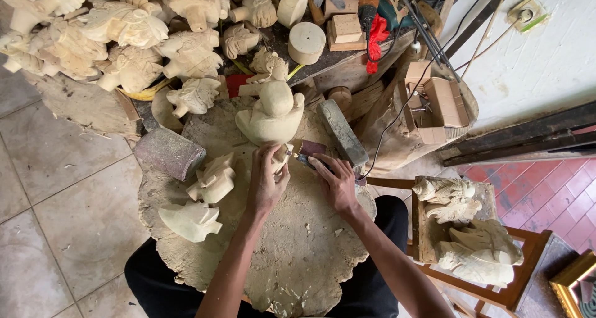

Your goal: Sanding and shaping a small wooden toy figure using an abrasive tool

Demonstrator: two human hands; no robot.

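My left hand (pixel 266 182) grips a small pale wooden carving (pixel 280 158) pressed against the round wooden stump (pixel 298 256) between my knees. My right hand (pixel 335 182) holds a carving knife (pixel 304 160) whose blade tip touches that small piece. Just beyond my hands stands a larger rounded pale carving (pixel 271 114). Two more pale carved pieces (pixel 214 179) lie left of my left hand, one of them (pixel 191 220) nearer the stump's left edge.
A grey cylindrical mallet (pixel 169 153) lies at the stump's upper left, a grey sharpening stone (pixel 343 133) at its upper right. Several pale carvings (pixel 124 38) are heaped behind. A wooden stool (pixel 472 243) with carvings stands right. Wood blocks (pixel 434 100) and cables lie beyond.
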